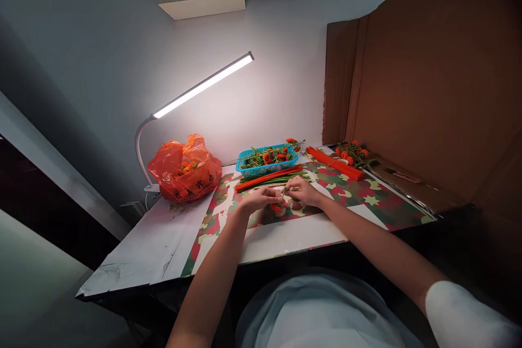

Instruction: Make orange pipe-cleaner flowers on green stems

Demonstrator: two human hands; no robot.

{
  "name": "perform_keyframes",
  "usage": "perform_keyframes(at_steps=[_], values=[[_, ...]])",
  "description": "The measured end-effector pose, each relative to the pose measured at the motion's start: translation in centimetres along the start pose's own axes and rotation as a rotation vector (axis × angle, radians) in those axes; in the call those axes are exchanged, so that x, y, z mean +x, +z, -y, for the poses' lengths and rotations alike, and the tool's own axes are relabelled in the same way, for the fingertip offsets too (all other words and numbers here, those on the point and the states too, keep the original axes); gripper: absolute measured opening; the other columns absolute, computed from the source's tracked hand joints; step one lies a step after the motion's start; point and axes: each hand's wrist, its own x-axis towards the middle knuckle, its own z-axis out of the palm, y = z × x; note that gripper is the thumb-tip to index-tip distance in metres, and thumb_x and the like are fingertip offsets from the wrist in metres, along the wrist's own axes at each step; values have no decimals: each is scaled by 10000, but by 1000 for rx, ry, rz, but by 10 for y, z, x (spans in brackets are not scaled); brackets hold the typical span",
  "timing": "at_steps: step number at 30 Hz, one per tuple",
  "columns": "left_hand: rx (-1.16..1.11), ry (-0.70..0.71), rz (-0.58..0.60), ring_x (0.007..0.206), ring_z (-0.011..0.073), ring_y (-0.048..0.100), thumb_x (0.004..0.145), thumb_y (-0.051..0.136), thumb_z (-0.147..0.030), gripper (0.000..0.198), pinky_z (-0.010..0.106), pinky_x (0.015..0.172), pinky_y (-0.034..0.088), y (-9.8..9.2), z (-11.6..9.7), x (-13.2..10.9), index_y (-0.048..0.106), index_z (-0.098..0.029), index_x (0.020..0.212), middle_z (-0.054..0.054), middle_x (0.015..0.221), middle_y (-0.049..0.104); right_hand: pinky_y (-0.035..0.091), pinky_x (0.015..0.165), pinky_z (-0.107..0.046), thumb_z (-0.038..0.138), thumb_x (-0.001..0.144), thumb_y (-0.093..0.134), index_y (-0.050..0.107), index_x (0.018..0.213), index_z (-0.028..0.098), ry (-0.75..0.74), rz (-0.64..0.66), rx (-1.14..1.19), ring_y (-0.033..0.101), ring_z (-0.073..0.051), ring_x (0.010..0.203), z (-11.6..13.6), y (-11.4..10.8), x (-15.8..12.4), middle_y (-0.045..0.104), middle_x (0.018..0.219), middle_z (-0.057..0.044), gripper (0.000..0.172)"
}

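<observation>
My left hand (263,199) and my right hand (302,191) are close together over the table, both with fingers pinched. Between their fingertips is a small green chenille stem (284,192), its far end hidden by the fingers. Just under my left hand an orange piece (276,208) shows; whether it joins the green stem I cannot tell. Beyond the hands lie a bundle of orange chenille stems (261,179) and a bundle of green chenille stems (281,178).
A blue basket (269,170) of orange flowers stands at the back. An orange plastic bag (191,174) with more flowers sits left, under a lit lamp (204,85). Another orange bundle (334,163) and flowers (350,153) lie right, beside a cardboard wall (428,81).
</observation>
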Motion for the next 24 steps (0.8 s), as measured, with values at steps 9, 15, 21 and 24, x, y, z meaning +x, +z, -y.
perform_keyframes(at_steps=[9,15,21,24], values=[[44,43,-201,745,192,609,725,628,-551,454,292,682,447,7,-1,3,720,-110,780,83,772,684,392,606,-252,416,704,594,608,663,167,100,17,210,485,-129,628,4,-4,4,575,667,0,253],[538,215,-635,778,200,617,747,658,-449,292,304,724,445,24,-4,9,720,-171,806,76,837,702,355,577,-253,349,713,563,565,579,164,131,-70,124,454,-122,583,-7,4,8,519,574,16,228],[780,162,-582,769,204,608,821,580,-364,239,322,751,416,24,-7,8,723,-188,747,69,815,709,385,777,-335,298,714,628,700,713,187,151,-129,-113,564,-232,885,-2,4,5,690,800,-50,133],[624,107,-484,706,190,586,801,573,-462,331,293,671,412,17,-5,7,720,-167,765,62,768,694,355,860,-383,278,741,623,732,793,213,112,-106,-146,551,-258,976,6,-1,2,713,889,-62,137]])
